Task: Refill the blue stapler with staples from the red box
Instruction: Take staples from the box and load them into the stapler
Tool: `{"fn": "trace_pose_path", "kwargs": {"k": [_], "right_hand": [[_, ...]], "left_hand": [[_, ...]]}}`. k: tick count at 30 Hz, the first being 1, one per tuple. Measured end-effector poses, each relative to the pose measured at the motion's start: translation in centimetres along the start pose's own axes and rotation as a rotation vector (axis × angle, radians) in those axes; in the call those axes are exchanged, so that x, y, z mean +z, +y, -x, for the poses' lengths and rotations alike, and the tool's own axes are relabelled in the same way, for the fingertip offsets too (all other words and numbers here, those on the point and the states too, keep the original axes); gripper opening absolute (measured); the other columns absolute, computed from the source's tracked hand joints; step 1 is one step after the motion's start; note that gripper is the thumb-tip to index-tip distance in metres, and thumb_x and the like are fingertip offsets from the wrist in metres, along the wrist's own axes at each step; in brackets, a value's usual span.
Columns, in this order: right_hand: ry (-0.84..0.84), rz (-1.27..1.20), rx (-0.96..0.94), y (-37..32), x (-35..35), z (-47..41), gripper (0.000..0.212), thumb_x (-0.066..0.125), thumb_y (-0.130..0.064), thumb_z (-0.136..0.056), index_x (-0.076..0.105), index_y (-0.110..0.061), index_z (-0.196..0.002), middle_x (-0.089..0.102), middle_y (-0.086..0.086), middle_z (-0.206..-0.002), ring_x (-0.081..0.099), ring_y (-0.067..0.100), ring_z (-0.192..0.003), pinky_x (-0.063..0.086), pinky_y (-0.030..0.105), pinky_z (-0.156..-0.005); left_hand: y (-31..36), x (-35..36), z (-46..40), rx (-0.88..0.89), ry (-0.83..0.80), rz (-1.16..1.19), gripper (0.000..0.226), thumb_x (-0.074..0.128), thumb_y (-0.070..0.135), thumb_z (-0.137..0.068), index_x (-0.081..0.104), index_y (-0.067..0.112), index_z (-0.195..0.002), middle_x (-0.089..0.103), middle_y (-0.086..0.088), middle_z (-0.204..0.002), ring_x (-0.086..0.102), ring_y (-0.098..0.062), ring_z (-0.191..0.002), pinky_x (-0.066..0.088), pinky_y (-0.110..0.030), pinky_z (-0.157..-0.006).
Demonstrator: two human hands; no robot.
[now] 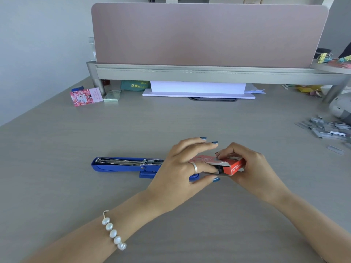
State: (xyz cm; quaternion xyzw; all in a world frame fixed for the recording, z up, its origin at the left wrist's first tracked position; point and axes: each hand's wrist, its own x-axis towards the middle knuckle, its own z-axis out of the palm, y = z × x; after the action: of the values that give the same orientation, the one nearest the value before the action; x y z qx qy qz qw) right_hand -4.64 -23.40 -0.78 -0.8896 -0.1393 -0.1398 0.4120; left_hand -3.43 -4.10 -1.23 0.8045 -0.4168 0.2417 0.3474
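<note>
Both hands meet at the box [234, 165], just above the desk [133, 120]. Right hand [250, 168] is curled round its closed end, holding it level; left hand [182, 168] is loosely spread, thumb and forefinger pinching into the open mouth, seemingly on a strip, though fingers hide it. Draw the strip straight out without bending it, right grip firm. Left of them the stapler [123, 164] lies flat, opened, its channel bare and ready.
</note>
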Motion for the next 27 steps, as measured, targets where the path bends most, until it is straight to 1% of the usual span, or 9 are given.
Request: {"fn": "trace_pose_path", "kwargs": {"k": [1,4,6,9,16,19,22,25,27], "right_hand": [[-0.001,0.005,-0.006,0.0,0.0,0.0,0.031,0.072,0.007,-0.066,0.063,-0.018,-0.082,0.062,-0.018,-0.102,0.062,-0.002,-0.089,0.046,0.007,-0.069],[-0.008,0.011,-0.016,-0.1,0.0,0.0,0.030,0.072,0.007,-0.067,0.063,-0.017,-0.082,0.060,-0.017,-0.105,0.062,-0.002,-0.086,0.044,0.005,-0.067],[-0.011,0.006,-0.015,0.0,0.0,0.0,0.028,0.071,0.006,-0.068,0.063,-0.016,-0.082,0.062,-0.018,-0.102,0.062,-0.003,-0.083,0.043,0.005,-0.066],[-0.005,-0.001,-0.005,0.1,-0.1,-0.1,0.028,0.071,0.007,-0.069,0.063,-0.017,-0.082,0.062,-0.018,-0.100,0.063,-0.003,-0.082,0.044,0.005,-0.066],[-0.017,-0.003,-0.008,-0.2,0.0,0.0,0.017,0.071,-0.002,-0.074,0.062,-0.015,-0.081,0.065,-0.013,-0.090,0.062,0.004,-0.075,0.044,0.009,-0.063],[-0.026,0.002,0.003,-0.3,0.0,0.1,0.019,0.071,-0.003,-0.074,0.060,-0.018,-0.078,0.065,-0.011,-0.086,0.062,0.006,-0.073,0.043,0.009,-0.061],[-0.036,-0.006,0.034,-0.3,0.0,0.0,0.021,0.071,-0.002,-0.072,0.058,-0.019,-0.076,0.064,-0.010,-0.080,0.059,0.006,-0.067,0.041,0.008,-0.057],[-0.037,-0.019,0.080,-0.3,-0.2,0.0,0.022,0.072,-0.002,-0.070,0.058,-0.018,-0.077,0.065,-0.007,-0.067,0.056,0.004,-0.060,0.039,0.006,-0.054],[-0.035,-0.019,0.100,-0.3,-0.3,-0.1,0.024,0.073,-0.003,-0.070,0.057,-0.021,-0.074,0.063,-0.015,-0.064,0.055,0.000,-0.059,0.038,0.005,-0.052]], "left_hand": [[0.0,0.0,0.0,0.009,0.010,0.003,0.015,0.066,0.028,-0.080,0.075,0.019,-0.089,0.061,0.001,-0.124,0.045,-0.016,-0.122,0.042,-0.039,-0.097],[0.0,-0.1,0.0,0.014,0.044,0.015,0.010,0.067,0.025,-0.080,0.074,0.017,-0.081,0.063,0.001,-0.119,0.047,-0.016,-0.118,0.043,-0.038,-0.095],[0.2,-0.4,-0.2,0.004,0.065,0.033,0.010,0.066,0.023,-0.080,0.073,0.016,-0.078,0.064,0.002,-0.117,0.047,-0.015,-0.116,0.041,-0.032,-0.096],[0.5,-0.8,-0.3,-0.033,0.089,0.076,0.011,0.066,0.022,-0.079,0.074,0.016,-0.082,0.063,0.005,-0.115,0.047,-0.012,-0.114,0.036,-0.020,-0.098],[0.5,-0.9,-0.4,-0.121,0.104,0.122,0.014,0.063,0.024,-0.080,0.074,0.020,-0.088,0.061,0.011,-0.116,0.047,-0.010,-0.115,0.039,-0.021,-0.096],[0.6,-1.1,-0.5,-0.222,0.089,0.222,0.015,0.063,0.029,-0.078,0.074,0.025,-0.087,0.062,0.016,-0.118,0.045,-0.009,-0.118,0.041,-0.024,-0.095],[0.8,-1.4,-0.7,-0.295,0.073,0.346,0.014,0.065,0.036,-0.074,0.073,0.028,-0.082,0.064,0.017,-0.115,0.046,-0.007,-0.119,0.037,-0.017,-0.095],[1.2,-2.0,-1.2,-0.382,0.082,0.581,0.008,0.071,0.034,-0.070,0.071,0.029,-0.075,0.071,0.009,-0.108,0.054,-0.008,-0.116,0.040,-0.027,-0.098],[1.4,-2.5,-1.5,-0.442,0.132,0.759,0.010,0.077,0.025,-0.070,0.068,0.028,-0.072,0.074,0.000,-0.100,0.064,-0.013,-0.105,0.048,-0.026,-0.090]]}}
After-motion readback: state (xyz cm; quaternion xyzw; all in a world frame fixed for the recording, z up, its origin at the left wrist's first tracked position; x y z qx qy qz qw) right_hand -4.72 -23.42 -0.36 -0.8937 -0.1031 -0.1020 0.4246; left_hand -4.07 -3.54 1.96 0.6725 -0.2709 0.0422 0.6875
